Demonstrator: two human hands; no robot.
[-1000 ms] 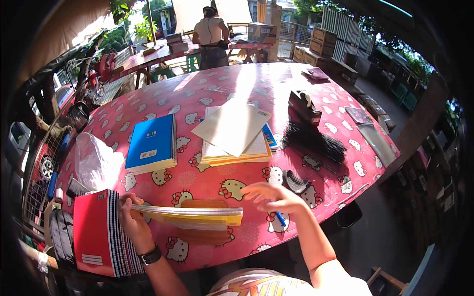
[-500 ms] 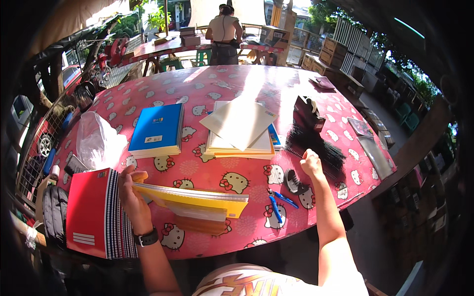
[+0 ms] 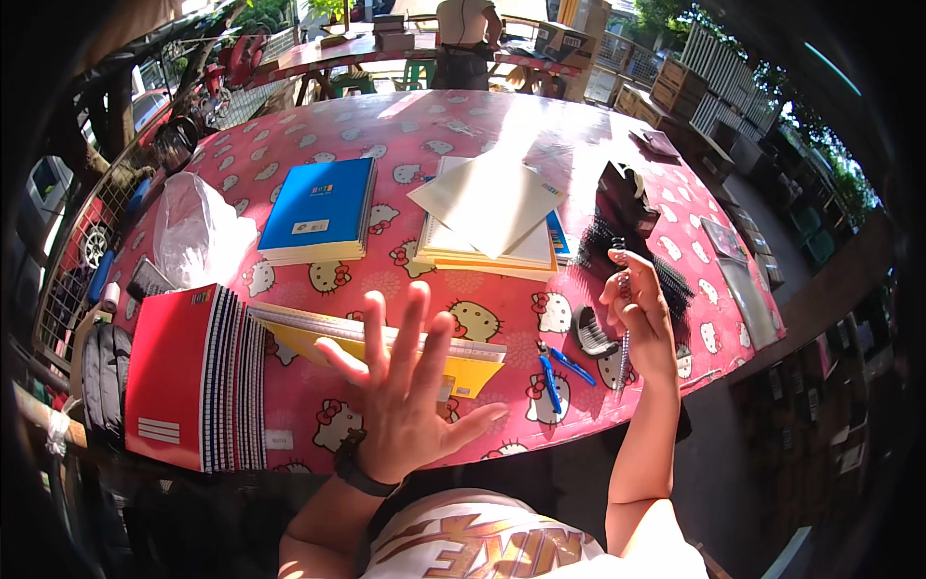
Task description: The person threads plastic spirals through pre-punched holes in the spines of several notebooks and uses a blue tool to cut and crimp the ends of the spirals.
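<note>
My left hand (image 3: 410, 410), a dark watch at its wrist, is raised with fingers spread and holds nothing. Behind it a yellow-covered notebook (image 3: 473, 374) stands on its edge, partly hidden by the hand. My right hand (image 3: 644, 323) is closed round a thin spiral binding coil (image 3: 624, 362), held upright with its ends showing above and below the fingers. Beyond that hand lies a heap of black coils (image 3: 672, 275). Blue-handled pliers (image 3: 552, 383) and a dark ribbed curved piece (image 3: 590, 333) rest to its left.
A stack of red spiral notebooks (image 3: 166, 376) lies at the left, beside a clear plastic bag (image 3: 198, 227). Blue notebooks (image 3: 320, 207) and loose white-covered ones (image 3: 492, 207) are farther back. A person (image 3: 465, 48) stands at another table (image 3: 338, 56).
My left hand has left the yellow notebook's left edge and moved right, fingers spread. My right hand has risen slightly and turned, the coil now visible in it. The view has shifted.
</note>
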